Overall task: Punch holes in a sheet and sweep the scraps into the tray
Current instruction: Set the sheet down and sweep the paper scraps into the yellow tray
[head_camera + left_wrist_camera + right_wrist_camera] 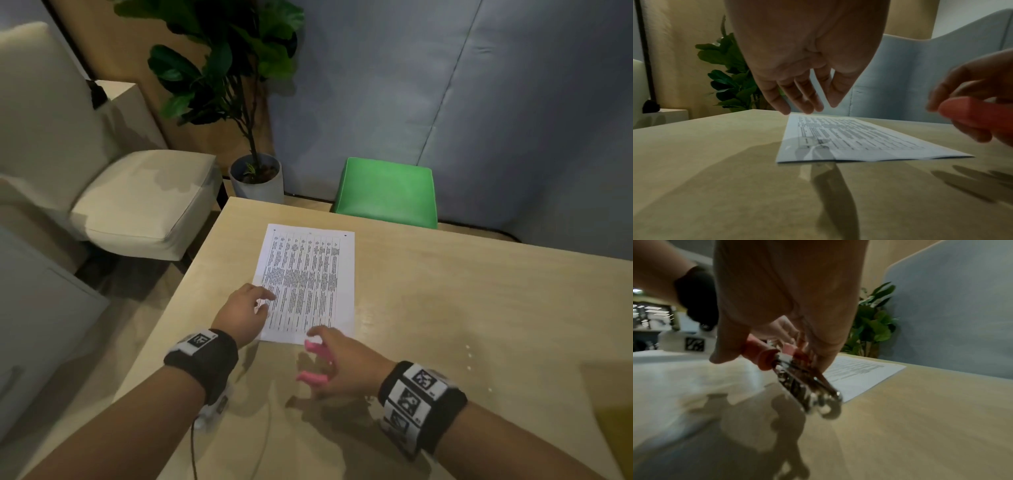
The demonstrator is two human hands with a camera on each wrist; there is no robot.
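Observation:
A printed white sheet lies flat on the light wooden table, with two small dark dots near its far corners. My left hand hovers over the sheet's near left edge, fingers straight and relaxed, holding nothing; the left wrist view shows those fingers just above the sheet. My right hand grips a hole punch with pink handles, just in front of the sheet's near edge. In the right wrist view the punch's metal head points down toward the table, beside the sheet.
A yellowish thing, blurred, sits at the table's right edge. Small white specks lie on the table to the right. A green stool, a potted plant and a cream chair stand beyond the table.

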